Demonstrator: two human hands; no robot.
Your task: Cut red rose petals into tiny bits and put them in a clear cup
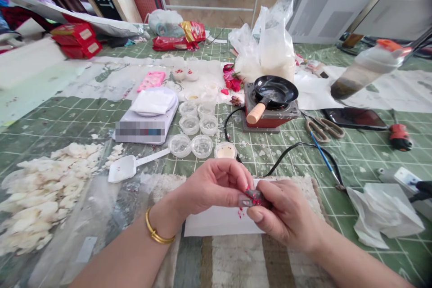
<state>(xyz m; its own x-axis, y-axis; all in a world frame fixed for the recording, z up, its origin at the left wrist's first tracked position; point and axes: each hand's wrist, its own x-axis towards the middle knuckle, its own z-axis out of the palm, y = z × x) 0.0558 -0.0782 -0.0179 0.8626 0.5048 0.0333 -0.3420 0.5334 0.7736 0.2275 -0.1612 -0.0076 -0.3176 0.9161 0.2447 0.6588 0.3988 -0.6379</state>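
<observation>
My left hand [212, 184] and my right hand [286, 213] meet over a white sheet of paper [216, 222] near the table's front edge. Both pinch a small clear container [250, 198] with red petal bits in it. A few red crumbs lie on the paper just below it. My left wrist wears a gold bangle [155, 230]. Just beyond my hands stand several small clear round pots [199, 132], one filled with pale wax [225, 150].
White wax flakes [40, 189] are heaped at left beside a white scoop [125, 168]. A scale [145, 121] sits mid-table; a black pan on a small red stove [272, 99] with its cable stands right of it. Scissors [324, 128], a phone [354, 118] and crumpled tissue [381, 216] lie right.
</observation>
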